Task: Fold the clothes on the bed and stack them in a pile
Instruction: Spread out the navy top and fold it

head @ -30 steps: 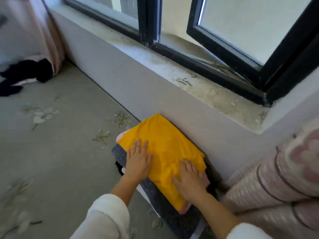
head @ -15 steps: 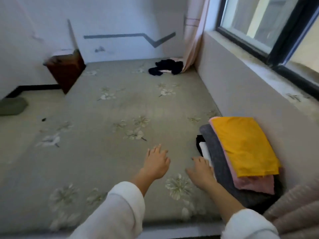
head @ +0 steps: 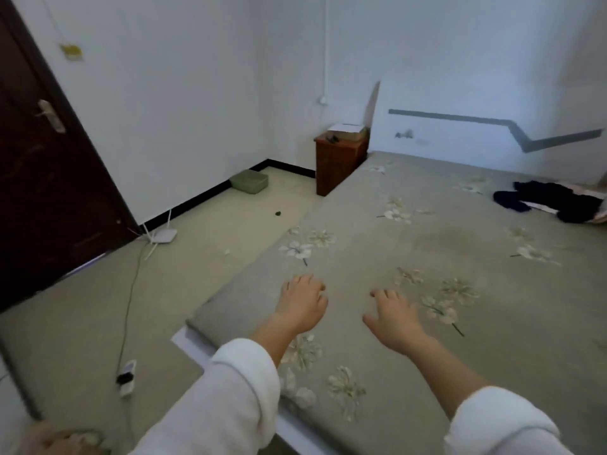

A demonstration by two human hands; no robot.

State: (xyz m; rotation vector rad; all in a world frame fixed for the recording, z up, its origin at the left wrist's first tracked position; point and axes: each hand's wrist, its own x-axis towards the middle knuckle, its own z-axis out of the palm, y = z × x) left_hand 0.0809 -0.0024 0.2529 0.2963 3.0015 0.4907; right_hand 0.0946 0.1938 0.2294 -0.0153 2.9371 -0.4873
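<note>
Dark clothes (head: pixel 551 203): an unfolded heap near the far right edge of the bed (head: pixel 476 323), well apart from both hands and partly lying on a pale pink cloth. A second ago I had both palms flat on a yellow garment crowning the folded pile by the window wall; half a second ago they had lifted off it. Now the pile has left the view altogether as the head turned toward the room. Left hand (head: pixel 302 303): holds nothing, fingers loosely bent, low over the floral sheet near the bed's near left corner. Right hand (head: pixel 394 315): likewise holding nothing, fingers spread and relaxed, just beside the left; whether either touches the sheet I cannot tell. I judge the yellow piece done and stacked, and the dark heap the next thing to fetch, which calls for a long reach across the bed. Beyond the bed: a wooden nightstand (head: pixel 341 159) at its far left corner, a green basket (head: pixel 248 181) and a white router (head: pixel 162 236) on the floor, and a dark door (head: pixel 42 178) at left.
</note>
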